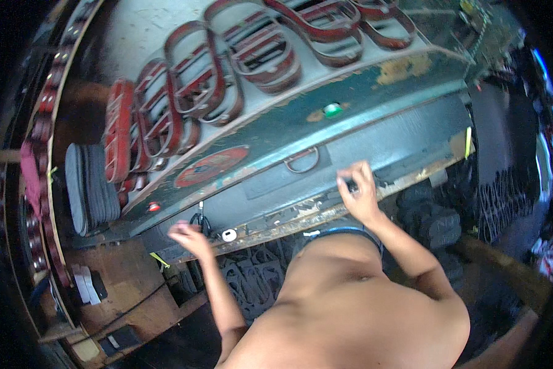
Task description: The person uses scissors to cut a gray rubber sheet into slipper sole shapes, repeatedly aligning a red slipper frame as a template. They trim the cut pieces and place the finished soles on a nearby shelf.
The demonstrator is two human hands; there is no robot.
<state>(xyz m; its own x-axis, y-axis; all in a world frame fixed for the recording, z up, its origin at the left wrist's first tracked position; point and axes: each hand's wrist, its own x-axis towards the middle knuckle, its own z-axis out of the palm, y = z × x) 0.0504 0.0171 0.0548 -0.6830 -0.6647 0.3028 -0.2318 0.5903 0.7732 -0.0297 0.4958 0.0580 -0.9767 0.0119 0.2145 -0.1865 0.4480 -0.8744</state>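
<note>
My right hand point(360, 189) is raised over the front edge of the bench, its thumb and fingertips drawn together in a pinch; whether something small sits between them is hidden. To its left, a small curved cutting die point(302, 162) rests on a dark flat sheet point(264, 184). Smeared by motion, my left hand point(192, 237) hovers at the left end of the bench, its grip unclear. Close by it are a dark-handled tool, perhaps scissors point(200, 224), and a small white round-edged object point(229, 235).
Above the bench runs a green machine beam point(350, 101) with a green button point(332, 110) and a red one point(154, 206). Several red-brown cutting dies point(261, 55) stand on top. Grey stacked sheets point(92, 189) lean at left; dark cut-out scraps point(252, 280) lie beneath.
</note>
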